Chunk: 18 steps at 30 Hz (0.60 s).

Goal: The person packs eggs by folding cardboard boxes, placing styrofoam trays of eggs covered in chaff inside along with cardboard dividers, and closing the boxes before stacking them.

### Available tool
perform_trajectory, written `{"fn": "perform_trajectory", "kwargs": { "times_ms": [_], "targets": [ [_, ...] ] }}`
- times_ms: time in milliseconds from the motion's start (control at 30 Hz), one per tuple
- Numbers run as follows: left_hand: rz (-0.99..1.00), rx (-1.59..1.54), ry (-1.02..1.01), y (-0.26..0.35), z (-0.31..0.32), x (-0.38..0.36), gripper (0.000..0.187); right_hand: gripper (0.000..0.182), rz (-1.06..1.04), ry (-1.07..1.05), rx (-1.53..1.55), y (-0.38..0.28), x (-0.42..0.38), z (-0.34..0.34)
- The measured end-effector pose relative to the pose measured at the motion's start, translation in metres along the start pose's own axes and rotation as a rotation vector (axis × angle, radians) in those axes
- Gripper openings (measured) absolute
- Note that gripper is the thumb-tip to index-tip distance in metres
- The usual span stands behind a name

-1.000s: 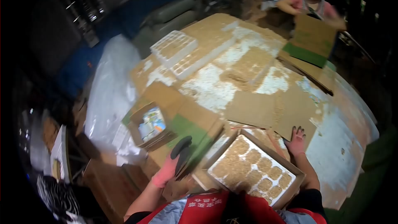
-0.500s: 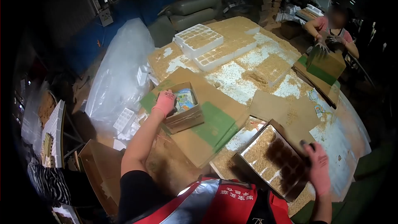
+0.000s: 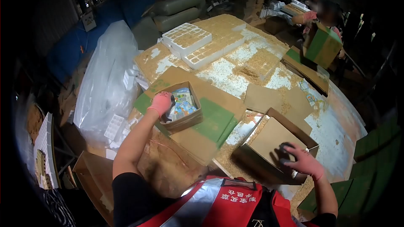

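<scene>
My left hand [image 3: 162,103], in a pink glove with dark fingertips, reaches over the left rim of a small cardboard box [image 3: 189,122]. Its fingers are bent together beside the colourful printed packets [image 3: 183,104] inside; what they grip is hidden. On the right, my right hand [image 3: 301,159], gloved the same way, is open with fingers apart. It hovers close over a brown cardboard sheet [image 3: 273,141] lying inside a larger open carton [image 3: 294,127]. The small box rests on flattened cardboard with green patches [image 3: 214,117].
White gridded foam trays [image 3: 185,40] with sawdust stand at the back of the sawdust-strewn table [image 3: 223,75]. Clear plastic wrapping [image 3: 107,67] lies left, above an open carton [image 3: 92,176]. Across the table, a person holds a green-and-brown box [image 3: 323,46].
The cardboard sheet now covers the sawdust-filled contents of the larger carton. My right hand has moved inward from its right side over the sheet. The other person's box is raised and tilted.
</scene>
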<state>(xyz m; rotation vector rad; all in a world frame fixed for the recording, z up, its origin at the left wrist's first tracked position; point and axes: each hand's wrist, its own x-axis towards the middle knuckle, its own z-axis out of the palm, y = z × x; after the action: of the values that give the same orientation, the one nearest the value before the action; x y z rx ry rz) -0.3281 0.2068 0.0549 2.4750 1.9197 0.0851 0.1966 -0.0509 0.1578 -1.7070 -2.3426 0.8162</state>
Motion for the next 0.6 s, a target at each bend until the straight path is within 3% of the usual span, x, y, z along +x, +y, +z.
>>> {"fn": "perform_trajectory", "kwargs": {
  "times_ms": [67, 100, 167, 200, 267, 333, 433, 533, 600],
  "targets": [
    [-0.044, 0.03, 0.05, -0.004, 0.0, 0.0, 0.022, 0.078, 0.049, 0.248, -0.07, 0.006, -0.001, 0.014],
    [-0.055, 0.105, 0.079, -0.003, -0.004, 0.0, 0.021, 0.081, 0.077, 0.021, -0.144, 0.043, 0.0, 0.046],
    [-0.076, 0.261, 0.16, 0.004, -0.022, 0.006, 0.02, 0.083, 0.061, 0.03, -0.586, 0.064, -0.001, 0.094],
    [-0.074, 0.345, 0.153, 0.021, -0.049, 0.0, 0.019, 0.084, 0.068, 0.022, -0.453, 0.064, 0.0, 0.093],
    [-0.006, 0.439, 0.19, 0.039, -0.068, -0.006, 0.018, 0.083, 0.035, 0.066, -0.531, 0.071, -0.003, 0.099],
    [0.059, 0.509, 0.264, 0.029, -0.058, 0.001, 0.015, 0.082, 0.018, 0.089, -0.542, 0.068, -0.005, 0.096],
    [0.089, 0.469, 0.177, 0.026, -0.062, 0.012, 0.021, 0.082, 0.049, 0.074, -0.501, 0.066, -0.004, 0.092],
    [-0.037, 0.03, 0.47, 0.072, -0.096, 0.005, 0.023, 0.084, 0.048, 0.083, -0.452, 0.068, -0.006, 0.094],
    [-0.006, -0.534, 0.601, 0.12, -0.109, 0.009, 0.026, 0.082, 0.074, 0.071, -0.417, 0.064, -0.004, 0.088]
  ]
}}
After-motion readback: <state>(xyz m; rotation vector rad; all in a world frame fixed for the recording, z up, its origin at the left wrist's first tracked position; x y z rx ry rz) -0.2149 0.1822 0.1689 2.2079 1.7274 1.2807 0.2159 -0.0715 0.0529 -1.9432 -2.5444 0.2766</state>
